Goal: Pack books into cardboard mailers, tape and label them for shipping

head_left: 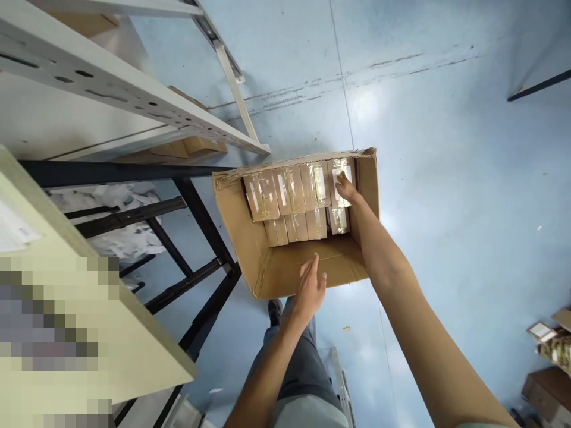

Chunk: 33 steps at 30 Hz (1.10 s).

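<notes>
Below me stands a large open cardboard box [243, 249]. Inside it, small taped cardboard boxes [289, 189] with white labels sit side by side, with a lower row nearer to me. My right hand [345, 188] reaches into the box, its fingers bent against the small cardboard box [341, 165] at the right end of the far row; part of the grip is hidden. My left hand [311, 287] hovers over the near edge of the large box, fingers stretched out and thumb apart, with nothing in it.
A grey metal rack [134, 98] with cardboard boxes stands at the upper left. A pale yellow tabletop [147, 351] on a black frame [203, 229] juts in from the left, white crumpled material beneath. Brown boxes [546, 389] lie at the lower right on the blue floor [468, 208].
</notes>
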Each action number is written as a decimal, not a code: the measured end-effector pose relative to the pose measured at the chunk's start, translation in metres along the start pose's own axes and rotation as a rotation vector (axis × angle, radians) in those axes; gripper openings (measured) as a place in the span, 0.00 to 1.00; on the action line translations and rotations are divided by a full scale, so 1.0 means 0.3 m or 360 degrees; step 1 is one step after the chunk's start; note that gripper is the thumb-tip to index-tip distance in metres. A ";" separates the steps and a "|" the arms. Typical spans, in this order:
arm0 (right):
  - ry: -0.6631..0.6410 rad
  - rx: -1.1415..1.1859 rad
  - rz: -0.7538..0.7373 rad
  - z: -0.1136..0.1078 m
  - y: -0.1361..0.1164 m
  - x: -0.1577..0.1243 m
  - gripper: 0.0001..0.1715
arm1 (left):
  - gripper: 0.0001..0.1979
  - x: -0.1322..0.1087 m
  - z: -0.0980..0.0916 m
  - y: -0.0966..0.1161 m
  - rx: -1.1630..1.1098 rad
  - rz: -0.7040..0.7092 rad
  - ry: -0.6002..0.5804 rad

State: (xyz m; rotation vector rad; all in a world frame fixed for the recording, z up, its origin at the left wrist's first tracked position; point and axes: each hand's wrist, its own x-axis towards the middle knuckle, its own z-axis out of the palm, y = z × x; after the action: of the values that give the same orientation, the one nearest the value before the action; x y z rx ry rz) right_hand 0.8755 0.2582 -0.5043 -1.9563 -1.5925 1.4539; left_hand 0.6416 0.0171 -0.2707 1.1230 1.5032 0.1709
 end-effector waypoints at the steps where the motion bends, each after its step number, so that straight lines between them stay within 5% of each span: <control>1: -0.0023 0.0046 0.0058 -0.013 -0.020 -0.039 0.45 | 0.32 -0.015 0.001 0.017 -0.0007 0.0001 -0.0009; 5: -0.0073 0.0318 0.0211 -0.016 -0.160 -0.291 0.49 | 0.32 -0.093 -0.052 0.113 -0.0053 0.0064 0.0024; 11: -0.0154 0.0522 0.0174 0.122 -0.439 -0.690 0.51 | 0.35 -0.245 -0.247 0.219 -0.0123 0.0215 0.0184; 20: -0.0088 0.0515 -0.0099 0.299 -1.013 -1.113 0.41 | 0.31 -0.586 -0.563 0.212 -0.0468 0.0452 0.0363; 26: 0.0240 0.0251 -0.0671 0.466 -1.469 -1.198 0.32 | 0.26 -0.887 -0.861 0.061 -0.0656 0.0524 0.0563; 30: 0.0329 -0.0016 -0.0925 0.610 -1.698 -1.144 0.28 | 0.23 -1.091 -1.084 -0.143 -0.0697 0.0482 0.0690; 33: 0.0269 -0.0249 -0.0906 0.673 -1.809 -1.122 0.28 | 0.23 -1.235 -1.228 -0.322 -0.0718 0.0389 0.0831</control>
State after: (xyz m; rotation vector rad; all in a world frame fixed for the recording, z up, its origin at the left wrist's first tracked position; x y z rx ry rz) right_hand 0.4126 0.1059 -0.0449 -1.4603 -2.0056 0.9383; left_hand 0.2261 -0.1220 0.0299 0.9234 1.6545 0.9851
